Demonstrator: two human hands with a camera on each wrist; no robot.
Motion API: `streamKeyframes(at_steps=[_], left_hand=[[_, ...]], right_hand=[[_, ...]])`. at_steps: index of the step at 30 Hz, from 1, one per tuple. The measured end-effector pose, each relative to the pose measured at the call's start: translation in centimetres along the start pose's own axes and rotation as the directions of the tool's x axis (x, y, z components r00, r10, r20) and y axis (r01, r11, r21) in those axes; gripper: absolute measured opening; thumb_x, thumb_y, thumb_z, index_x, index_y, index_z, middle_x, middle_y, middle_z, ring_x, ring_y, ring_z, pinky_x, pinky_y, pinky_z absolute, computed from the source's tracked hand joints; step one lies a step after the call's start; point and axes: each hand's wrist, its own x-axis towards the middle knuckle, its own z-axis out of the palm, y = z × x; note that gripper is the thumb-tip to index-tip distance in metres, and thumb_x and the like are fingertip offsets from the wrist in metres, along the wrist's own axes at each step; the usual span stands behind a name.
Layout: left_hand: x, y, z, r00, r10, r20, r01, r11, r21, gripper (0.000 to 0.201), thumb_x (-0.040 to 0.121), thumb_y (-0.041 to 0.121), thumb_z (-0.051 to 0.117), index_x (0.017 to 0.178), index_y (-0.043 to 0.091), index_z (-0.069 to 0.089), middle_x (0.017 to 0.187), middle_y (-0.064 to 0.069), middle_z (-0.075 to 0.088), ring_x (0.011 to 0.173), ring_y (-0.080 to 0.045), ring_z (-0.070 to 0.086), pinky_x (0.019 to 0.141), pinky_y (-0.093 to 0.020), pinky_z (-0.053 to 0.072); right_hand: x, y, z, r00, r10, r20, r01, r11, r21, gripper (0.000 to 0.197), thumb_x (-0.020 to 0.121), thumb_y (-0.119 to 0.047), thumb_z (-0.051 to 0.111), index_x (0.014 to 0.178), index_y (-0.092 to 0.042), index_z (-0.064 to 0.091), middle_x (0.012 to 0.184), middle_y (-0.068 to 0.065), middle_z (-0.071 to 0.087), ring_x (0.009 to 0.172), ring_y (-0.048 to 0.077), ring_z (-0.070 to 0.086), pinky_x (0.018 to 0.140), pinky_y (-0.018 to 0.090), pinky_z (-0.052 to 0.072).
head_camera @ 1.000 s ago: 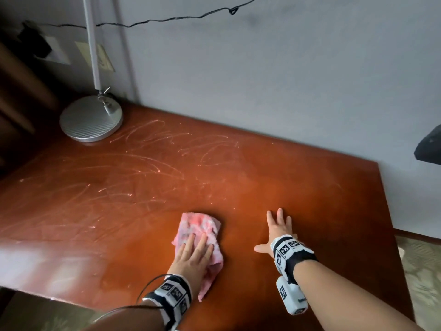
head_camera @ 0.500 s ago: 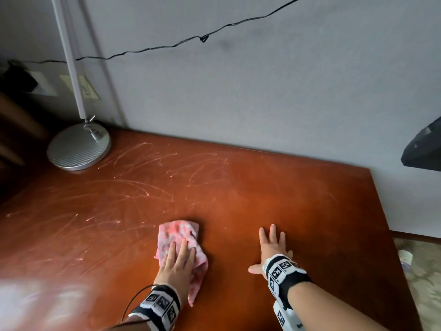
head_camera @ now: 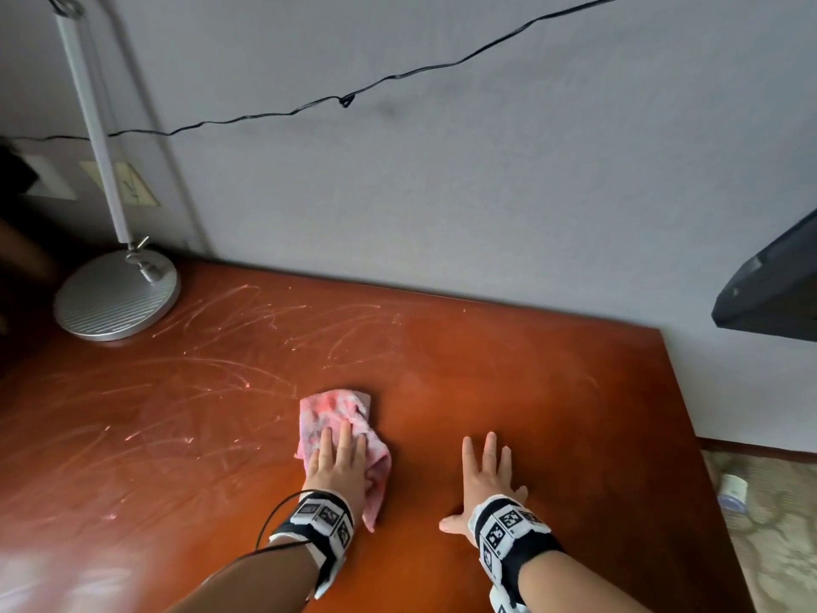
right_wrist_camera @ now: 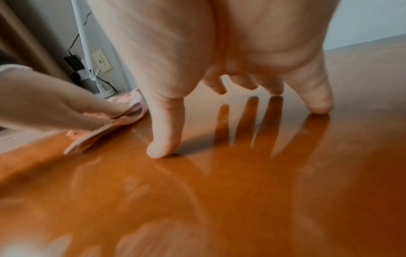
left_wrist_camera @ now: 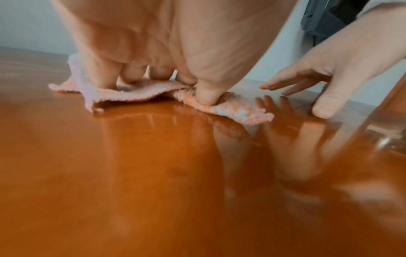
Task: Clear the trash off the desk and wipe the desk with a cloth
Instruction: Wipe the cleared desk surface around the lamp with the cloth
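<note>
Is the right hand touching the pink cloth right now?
Apart. The head view shows bare desk between the right hand and the pink cloth; the left wrist view shows the same gap.

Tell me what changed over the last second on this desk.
Little changed. The left hand drew the pink cloth slightly back toward the desk's near edge, closer to the right hand; the camera also tilted, so the shift is hard to judge. Nothing was picked up or released. The right hand stays flat on the wood, the left pressing the cloth, and the lamp base stays in its corner.
</note>
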Motion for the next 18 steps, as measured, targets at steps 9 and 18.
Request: streamKeyframes(at_steps=[9,18], left_hand=[[-2.2,5.7,0.9,0.95,0.309,-0.04,-0.309,0.951,0.001,0.059,0.093,0.021,0.031,0.151,0.012,0.024,0.159,-0.015,0.004,0.144,-0.036,-0.018,0.115,-0.055,0.013],[2.5,1.4,-2.1,0.991,0.132,0.003,-0.132,0.985,0.113,0.073,0.101,0.039,0.033,0.151,0.01,-0.013,0.155,-0.013,-0.029,0.143,-0.041,-0.019,0.118,-0.05,0.003]], right_hand=[[2.1,2.4,-1.8,0.997,0.044,0.061,-0.044,0.999,-0.006,0.126,0.073,-0.05,0.077,0.15,-0.027,-0.02,0.152,0.005,-0.037,0.144,0.032,-0.024,0.11,0.067,0.015],[2.0,2.1,-2.2,0.999,0.043,0.033,-0.042,0.999,-0.015,0.129,0.07,-0.052,0.078,0.149,-0.028,-0.021,0.151,0.006,-0.039,0.143,0.033,-0.025,0.112,0.065,0.014]])
